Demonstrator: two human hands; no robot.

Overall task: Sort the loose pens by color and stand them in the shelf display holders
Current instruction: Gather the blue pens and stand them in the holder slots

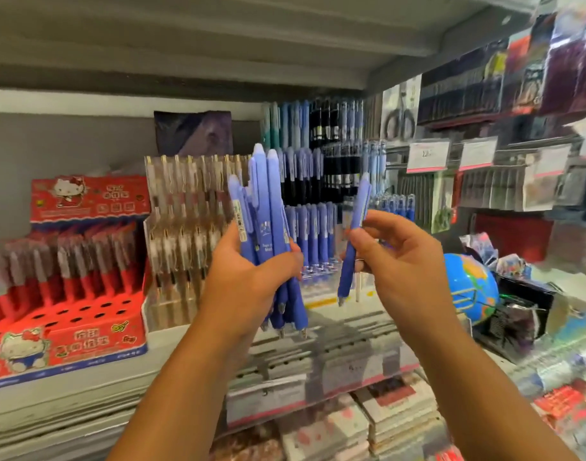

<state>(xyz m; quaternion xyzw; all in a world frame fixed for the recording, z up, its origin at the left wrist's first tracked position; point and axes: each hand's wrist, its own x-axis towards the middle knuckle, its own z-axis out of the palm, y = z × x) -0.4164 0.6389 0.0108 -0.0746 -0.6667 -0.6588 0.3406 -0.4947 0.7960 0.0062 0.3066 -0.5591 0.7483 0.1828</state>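
My left hand (251, 277) grips a bundle of several blue pens (270, 207), held upright with their tips pointing down, in front of the shelf. My right hand (394, 257) pinches a single blue pen (353, 241), also upright, a little to the right of the bundle. Behind both hands stands a tiered display holder (318, 234) with rows of blue, light blue and black pens standing in it.
A red cartoon-cat display box (69, 314) with red pens and open holes stands at the left. Beside it is a clear holder of beige pens (185, 221). A blue globe (467, 287) and hanging packets sit at the right. Stacked notebooks lie below the shelf edge.
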